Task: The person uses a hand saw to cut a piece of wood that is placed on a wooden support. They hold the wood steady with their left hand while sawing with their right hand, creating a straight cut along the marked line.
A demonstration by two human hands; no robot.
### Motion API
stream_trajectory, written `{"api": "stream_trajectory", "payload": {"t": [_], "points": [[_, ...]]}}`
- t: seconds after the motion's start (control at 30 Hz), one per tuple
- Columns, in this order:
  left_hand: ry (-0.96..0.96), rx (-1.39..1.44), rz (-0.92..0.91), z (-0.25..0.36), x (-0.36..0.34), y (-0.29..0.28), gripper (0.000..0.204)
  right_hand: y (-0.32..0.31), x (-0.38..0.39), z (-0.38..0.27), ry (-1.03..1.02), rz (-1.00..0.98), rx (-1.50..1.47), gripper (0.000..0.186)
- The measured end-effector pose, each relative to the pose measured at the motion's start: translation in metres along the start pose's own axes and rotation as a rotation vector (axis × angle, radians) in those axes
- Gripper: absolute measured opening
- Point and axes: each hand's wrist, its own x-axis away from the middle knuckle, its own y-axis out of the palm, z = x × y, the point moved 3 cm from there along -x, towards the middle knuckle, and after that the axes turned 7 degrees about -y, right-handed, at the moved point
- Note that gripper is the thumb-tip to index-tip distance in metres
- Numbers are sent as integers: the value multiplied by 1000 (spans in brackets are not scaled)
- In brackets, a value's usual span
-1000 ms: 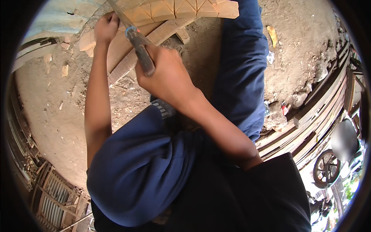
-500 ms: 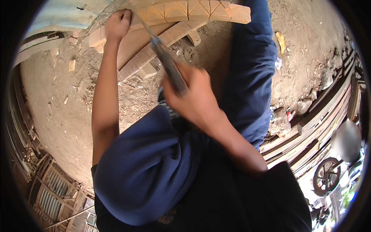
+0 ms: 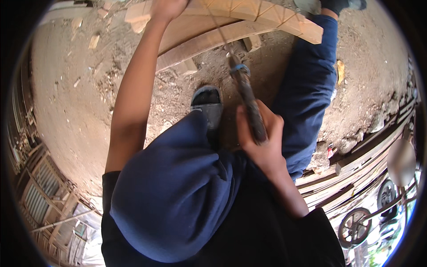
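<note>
My right hand (image 3: 267,151) is closed round the dark, worn handle of a saw-like tool (image 3: 246,91) with a blue band; its narrow blade slants up to a curved wooden piece (image 3: 282,20) cut with zigzag lines. My left hand (image 3: 171,9), partly cut off at the top edge, rests closed on that wood's left part, seemingly gripping it. Another curved plank (image 3: 191,49) lies beneath, on small blocks (image 3: 251,43) on the dirt ground.
My sandalled foot (image 3: 207,107) is below the planks; my outstretched leg (image 3: 307,80) lies right of them. Stacked boards (image 3: 338,173) line the right side, near a two-wheeler (image 3: 356,227). Wooden frames with corrugated sheet (image 3: 46,189) stand at lower left.
My right hand has drawn the tool back, downward and rightward. The view has shifted, so the wood sits higher and further right and my sandal now shows. My left hand remains on the wood.
</note>
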Motion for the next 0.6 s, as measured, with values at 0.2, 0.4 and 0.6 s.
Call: {"api": "stream_trajectory", "payload": {"t": [0.2, 0.4, 0.6], "points": [[-114, 16, -79, -1, 4, -10, 32, 22, -57, 6, -17, -25, -33, 14], [-84, 31, 8, 1, 5, -15, 32, -4, 6, 0, 41, -40, 11, 12], [-152, 23, -35, 4, 4, -12, 34, 24, -51, 2, 26, -8, -32, 12]]}}
